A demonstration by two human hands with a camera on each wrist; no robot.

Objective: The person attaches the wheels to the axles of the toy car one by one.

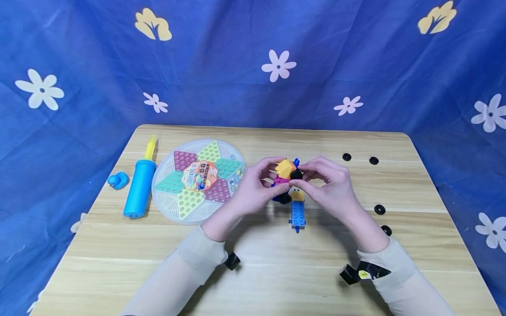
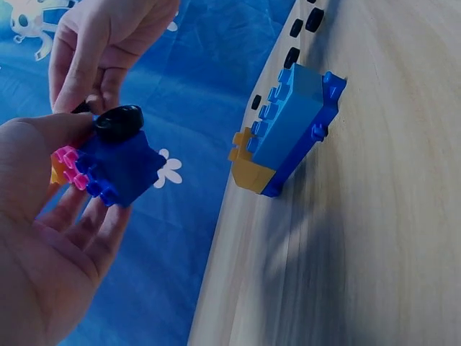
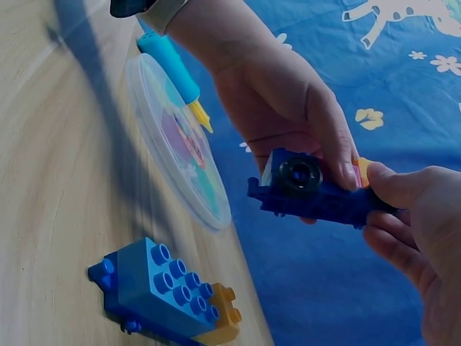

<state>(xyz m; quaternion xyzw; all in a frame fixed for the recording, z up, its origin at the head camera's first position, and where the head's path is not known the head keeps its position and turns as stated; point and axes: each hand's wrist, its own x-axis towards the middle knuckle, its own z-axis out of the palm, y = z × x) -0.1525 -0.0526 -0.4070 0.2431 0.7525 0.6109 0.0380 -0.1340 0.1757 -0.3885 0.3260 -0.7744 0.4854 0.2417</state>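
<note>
Raised over the table, a toy block car (image 1: 285, 169) has a dark blue wheeled base with pink and orange bricks on it. My left hand (image 1: 256, 186) grips it from the left, thumb on its near side. A black wheel (image 3: 299, 174) sits on the base's side. My right hand (image 1: 332, 182) pinches a black wheel (image 1: 296, 174) at the car's other end, mostly covered by the fingers in the wrist views. Just below the hands stands a second block car (image 2: 288, 122), with a light blue brick and an orange brick on a blue base without wheels.
Several loose black wheels (image 1: 379, 209) lie along the right of the table. To the left are a round Chinese checkers board (image 1: 166, 206) in a clear case, a blue hand pump (image 1: 139, 188) with a yellow nozzle and a small blue rubber duck (image 1: 118, 180). A blue cloth (image 1: 221, 87) hangs behind.
</note>
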